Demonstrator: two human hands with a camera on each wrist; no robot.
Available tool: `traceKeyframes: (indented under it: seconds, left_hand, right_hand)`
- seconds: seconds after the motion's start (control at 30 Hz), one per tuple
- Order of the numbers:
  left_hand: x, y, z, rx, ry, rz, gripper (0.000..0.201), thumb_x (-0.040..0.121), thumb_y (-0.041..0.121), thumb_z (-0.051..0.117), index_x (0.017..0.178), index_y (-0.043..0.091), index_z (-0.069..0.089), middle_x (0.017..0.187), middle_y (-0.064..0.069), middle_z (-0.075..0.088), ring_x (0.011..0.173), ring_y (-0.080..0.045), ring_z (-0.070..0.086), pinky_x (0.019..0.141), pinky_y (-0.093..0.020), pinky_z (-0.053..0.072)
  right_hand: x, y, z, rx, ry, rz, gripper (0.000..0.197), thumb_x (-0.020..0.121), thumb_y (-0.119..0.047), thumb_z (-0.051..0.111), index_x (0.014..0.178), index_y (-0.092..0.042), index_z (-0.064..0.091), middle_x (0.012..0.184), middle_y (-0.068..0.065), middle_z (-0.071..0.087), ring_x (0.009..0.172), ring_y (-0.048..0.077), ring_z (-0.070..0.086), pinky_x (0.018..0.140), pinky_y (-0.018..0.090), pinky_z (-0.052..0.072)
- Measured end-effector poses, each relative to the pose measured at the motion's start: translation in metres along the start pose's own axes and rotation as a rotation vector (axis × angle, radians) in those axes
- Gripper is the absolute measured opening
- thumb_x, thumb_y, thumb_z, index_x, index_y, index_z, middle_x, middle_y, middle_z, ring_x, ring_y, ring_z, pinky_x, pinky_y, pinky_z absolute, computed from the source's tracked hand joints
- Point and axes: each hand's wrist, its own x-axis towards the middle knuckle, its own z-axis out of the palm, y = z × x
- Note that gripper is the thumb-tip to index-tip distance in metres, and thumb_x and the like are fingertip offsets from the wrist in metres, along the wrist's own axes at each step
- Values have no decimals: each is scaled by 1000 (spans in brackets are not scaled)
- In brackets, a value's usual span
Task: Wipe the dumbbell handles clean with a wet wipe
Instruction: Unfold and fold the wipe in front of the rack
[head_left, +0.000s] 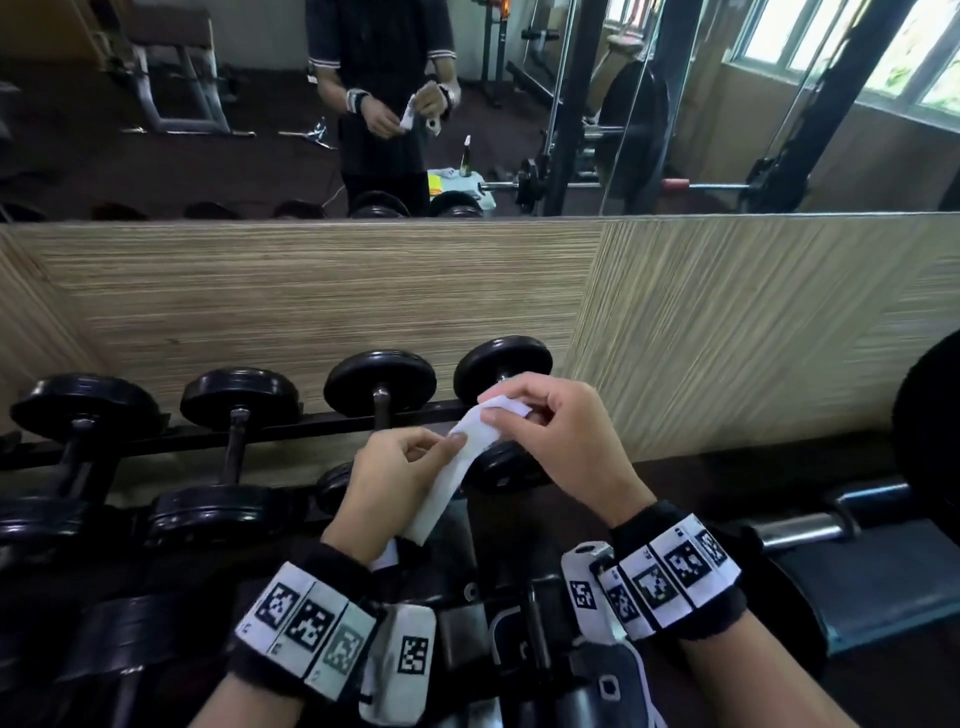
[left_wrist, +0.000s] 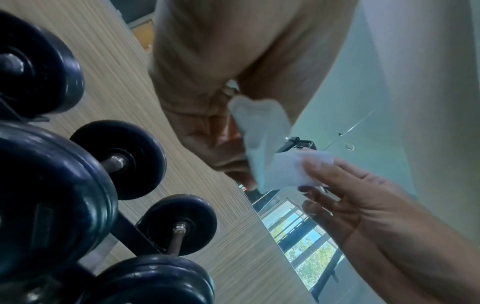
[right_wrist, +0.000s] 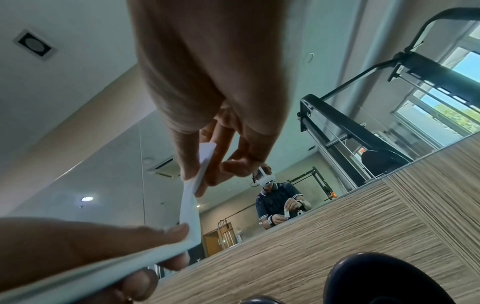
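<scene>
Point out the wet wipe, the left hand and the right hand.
wet wipe (head_left: 457, 467): head view, middle of the strip.
left hand (head_left: 384, 483): head view, back of hand.
right hand (head_left: 566, 441): head view, back of hand.

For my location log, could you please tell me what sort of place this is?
Most likely a gym: black dumbbells sit on a rack beneath a wall mirror, which reflects a loaded barbell.

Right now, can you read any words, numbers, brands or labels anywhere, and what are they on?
No readable text anywhere.
Wristbands: black-and-white square code tags with tiny marks beside them, too small to read.
Wet wipe, pinched by left hand and right hand: plain white.
Dumbbells: no visible numbers or brand.
</scene>
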Motion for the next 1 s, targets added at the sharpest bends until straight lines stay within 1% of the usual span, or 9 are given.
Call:
traceKeyframes:
  seconds: [0.1,0.2,0.3,0.4,0.47,0.63,0.73,0.87,1.0]
  left_hand:
    - [7,5,4,-167,-56,-114,20,92,29,69,85,14,77,65,4,68,57,-7,57,56,-25,45]
    - [13,14,5,-394,-165,-216,17,95,17,63,99,3,73,77,-7,71,61,-11,65,57,-25,57]
    - [25,17,1,-449,-168,-214,16,96,14,61,103,3,72,90,-12,75,70,-14,71,58,-23,57]
    - [37,16,-3,-506,-128,-219,15,97,11,59,103,3,71,91,-13,75,72,-16,72,59,-23,58]
    - [44,16,-7,-543,-136,-209,15,97,9,58,103,4,71,93,-15,74,75,-17,72,62,-24,58]
    - [54,20,-22,-573,-167,-157,18,97,4,54,105,2,70,93,-17,75,75,-19,73,61,-22,58]
    - [59,19,-34,-529,-196,-122,21,98,5,53,110,1,70,99,-20,74,86,-25,74,70,-25,60]
    - [64,19,-52,-540,-268,-137,26,101,7,48,114,3,71,106,-22,73,104,-34,70,92,-38,57]
    - [64,20,-65,-526,-324,-76,28,100,22,53,110,8,75,106,-15,74,104,-27,70,95,-35,54]
  right_hand:
    - [1,7,2,-54,-16,-21,9,90,-16,75,98,-18,78,80,-17,72,75,-1,67,69,11,46]
    - [4,17,6,-114,1,-15,12,91,-24,74,102,-24,78,81,-19,69,80,3,64,72,12,43]
    - [1,26,12,-138,11,-76,16,91,-26,72,107,-27,77,85,-22,66,86,5,62,76,13,45]
    - [-4,34,23,-178,-20,-172,23,93,-29,67,113,-23,76,112,-18,72,103,6,60,88,22,51]
    - [-6,38,29,-208,-6,-220,23,94,-23,68,116,-22,75,123,-15,70,109,7,59,92,26,52]
    - [-5,40,42,-216,78,-266,31,91,-11,74,121,-19,73,130,-13,66,112,12,61,91,28,54]
    - [-2,37,51,-177,87,-270,32,92,-13,73,123,-18,72,132,-13,65,115,11,61,93,29,54]
    - [-4,29,59,-84,9,-171,35,94,-18,69,129,-23,68,137,-19,60,126,8,56,102,25,49]
    - [1,19,65,25,-1,-80,29,95,-17,68,123,-23,72,132,-21,64,127,5,57,103,23,48]
